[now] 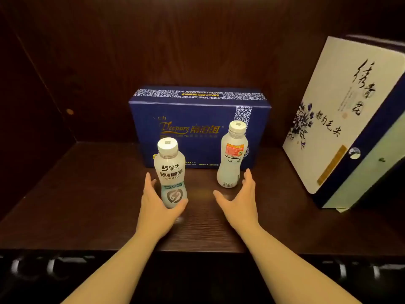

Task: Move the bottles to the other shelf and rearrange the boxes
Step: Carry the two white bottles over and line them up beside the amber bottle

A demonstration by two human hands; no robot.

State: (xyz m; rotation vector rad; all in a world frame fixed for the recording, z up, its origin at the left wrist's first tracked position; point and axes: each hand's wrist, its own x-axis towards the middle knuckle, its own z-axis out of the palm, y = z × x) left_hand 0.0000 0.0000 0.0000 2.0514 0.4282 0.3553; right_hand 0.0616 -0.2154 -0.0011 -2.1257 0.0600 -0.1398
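Note:
Two white drink bottles stand upright on a dark wooden shelf [87, 194]. The left bottle [169, 172] has black lettering and a white cap. My left hand [156, 207] cups its lower part, thumb across the front and fingers along its left side. The right bottle [232, 159] carries an orange label and stands further back. My right hand [238, 202] is spread wide just in front of it, fingertips near its right side, not touching. A dark blue box [197, 119] stands upright behind both bottles. A white and blue box [335, 119] leans tilted at the right.
The shelf sits inside a dark wooden cabinet with a back panel [175, 40] and a left side wall [26, 106]. The shelf's front edge [65, 249] runs below my forearms. Bare shelf surface lies to the left of the bottles.

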